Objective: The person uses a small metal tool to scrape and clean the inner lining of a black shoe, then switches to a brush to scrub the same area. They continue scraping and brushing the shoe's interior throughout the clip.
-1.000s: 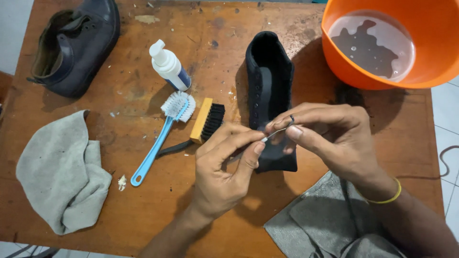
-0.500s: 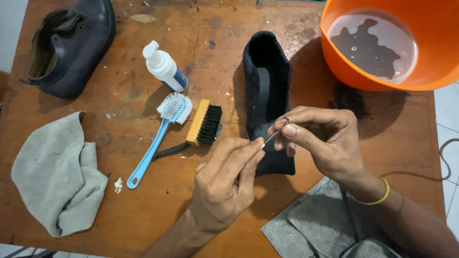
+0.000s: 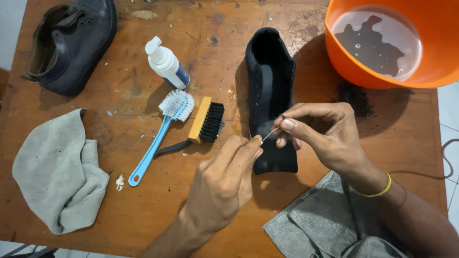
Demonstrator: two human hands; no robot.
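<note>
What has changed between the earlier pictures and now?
Almost nothing. Both hands, left and right, still pinch the thin lace tip over the black shoe; they shifted only slightly. Brushes, bottle, cloth and basin stayed put.

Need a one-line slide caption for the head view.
Both hands pinch a thin lace tip over a black shoe on a wooden table.

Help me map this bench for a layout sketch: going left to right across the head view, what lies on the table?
Grey cloth → dark boot → blue-handled brush → wooden brush → black shoe → orange basin.
</note>
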